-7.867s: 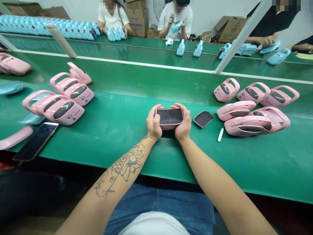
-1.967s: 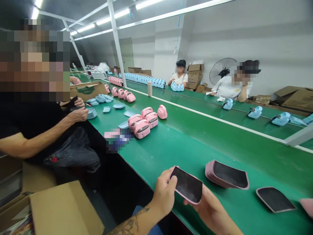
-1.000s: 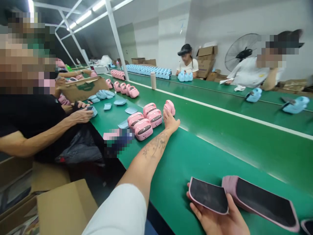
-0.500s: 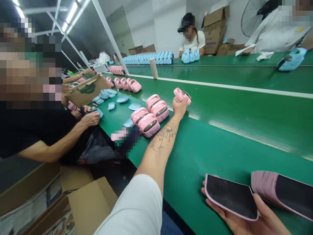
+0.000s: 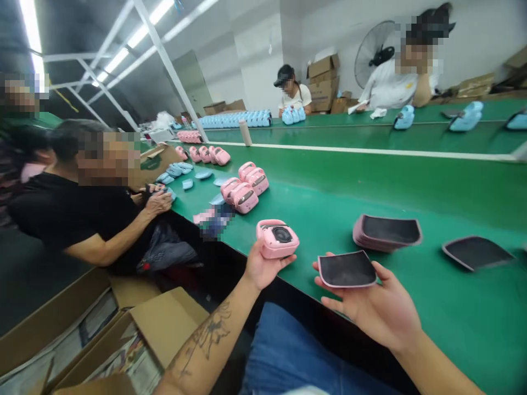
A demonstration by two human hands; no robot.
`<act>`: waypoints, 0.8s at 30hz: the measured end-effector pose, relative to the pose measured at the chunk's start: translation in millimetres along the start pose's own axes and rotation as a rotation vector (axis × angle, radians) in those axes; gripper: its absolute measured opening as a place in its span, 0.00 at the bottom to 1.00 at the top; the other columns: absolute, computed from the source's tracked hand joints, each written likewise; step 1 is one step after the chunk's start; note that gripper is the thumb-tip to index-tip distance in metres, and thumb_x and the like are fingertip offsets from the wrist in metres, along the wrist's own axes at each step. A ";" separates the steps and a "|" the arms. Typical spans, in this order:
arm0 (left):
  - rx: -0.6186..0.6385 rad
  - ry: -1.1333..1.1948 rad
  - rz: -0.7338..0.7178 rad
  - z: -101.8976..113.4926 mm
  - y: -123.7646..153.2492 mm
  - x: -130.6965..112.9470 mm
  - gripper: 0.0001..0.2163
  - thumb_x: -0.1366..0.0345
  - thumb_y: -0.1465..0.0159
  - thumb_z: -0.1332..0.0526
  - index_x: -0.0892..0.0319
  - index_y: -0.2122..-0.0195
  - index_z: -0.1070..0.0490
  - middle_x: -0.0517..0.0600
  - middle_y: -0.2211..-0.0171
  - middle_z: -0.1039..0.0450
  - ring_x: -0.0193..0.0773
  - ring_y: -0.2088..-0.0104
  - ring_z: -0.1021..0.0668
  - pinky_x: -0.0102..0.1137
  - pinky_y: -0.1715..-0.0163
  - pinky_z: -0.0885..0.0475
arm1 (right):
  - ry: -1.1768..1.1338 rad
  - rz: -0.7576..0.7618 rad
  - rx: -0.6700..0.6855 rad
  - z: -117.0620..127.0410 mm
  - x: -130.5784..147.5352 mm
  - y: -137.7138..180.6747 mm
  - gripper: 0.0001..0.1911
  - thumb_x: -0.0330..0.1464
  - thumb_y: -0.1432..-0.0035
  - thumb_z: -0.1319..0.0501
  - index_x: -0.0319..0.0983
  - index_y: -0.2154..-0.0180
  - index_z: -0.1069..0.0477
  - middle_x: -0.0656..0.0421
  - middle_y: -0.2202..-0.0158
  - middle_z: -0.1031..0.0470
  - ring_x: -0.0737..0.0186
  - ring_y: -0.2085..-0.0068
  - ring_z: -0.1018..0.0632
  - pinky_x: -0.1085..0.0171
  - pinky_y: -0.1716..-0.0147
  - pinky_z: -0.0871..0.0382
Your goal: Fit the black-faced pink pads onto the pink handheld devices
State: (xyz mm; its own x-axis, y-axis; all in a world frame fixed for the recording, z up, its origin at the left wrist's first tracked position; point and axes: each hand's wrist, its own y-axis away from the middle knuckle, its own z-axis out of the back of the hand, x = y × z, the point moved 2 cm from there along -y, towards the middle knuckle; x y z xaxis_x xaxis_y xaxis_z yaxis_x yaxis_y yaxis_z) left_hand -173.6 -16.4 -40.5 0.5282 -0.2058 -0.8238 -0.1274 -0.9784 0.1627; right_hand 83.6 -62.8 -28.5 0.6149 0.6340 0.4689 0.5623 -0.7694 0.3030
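My left hand is closed around a pink portable speaker with a top handle and a round black cone facing up. It is held over the near edge of the green table. My right hand grips a curved panel, black on its face with a thin pink rim, the fingers beneath it and the thumb at its right edge. Just beyond that hand lies a stack of similar panels. Farther right a single panel rests on the table. Several finished-looking pink units stand left of centre.
A co-worker in black sits at the left, handling a blue part. Pale blue pieces lie nearby. Open cardboard boxes stand at lower left. A beige bottle and blue units are across the table, where two people sit.
My left hand has drawn back from the far side of the table toward me, bringing the pink speaker. My right hand still holds the panel. The view has turned right.
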 end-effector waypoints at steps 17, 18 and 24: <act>0.045 -0.281 -0.204 -10.1 46.7 7.4 0.39 0.57 0.44 0.24 0.53 0.33 0.37 0.58 0.36 0.30 0.55 0.39 0.24 0.45 0.44 0.23 | -0.132 0.319 -0.075 30.8 -23.8 2.7 0.18 0.46 0.36 0.39 0.42 0.54 0.20 0.54 0.45 0.17 0.47 0.46 0.17 0.52 0.42 0.24; 0.061 -0.294 -0.232 -11.6 39.3 9.1 0.40 0.57 0.46 0.23 0.53 0.33 0.35 0.58 0.36 0.29 0.54 0.39 0.24 0.43 0.44 0.23 | -0.139 0.323 -0.093 31.6 -23.4 1.9 0.16 0.46 0.36 0.38 0.43 0.55 0.20 0.55 0.47 0.16 0.48 0.47 0.16 0.54 0.44 0.24; 0.069 -0.273 -0.404 -18.7 -3.4 18.5 0.41 0.56 0.52 0.21 0.57 0.37 0.30 0.57 0.42 0.23 0.53 0.42 0.21 0.41 0.43 0.25 | -0.112 0.358 -0.112 28.8 -20.6 -0.1 0.15 0.46 0.38 0.35 0.45 0.54 0.21 0.59 0.50 0.15 0.52 0.50 0.15 0.57 0.46 0.22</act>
State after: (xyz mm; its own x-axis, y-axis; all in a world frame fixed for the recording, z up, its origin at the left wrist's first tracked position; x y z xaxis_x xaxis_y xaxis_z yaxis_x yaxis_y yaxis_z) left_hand -147.7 -17.3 -46.2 0.3088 0.2117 -0.9273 -0.0182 -0.9734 -0.2283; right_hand 86.8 -73.5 -62.1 0.8211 0.3240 0.4700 0.2414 -0.9432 0.2284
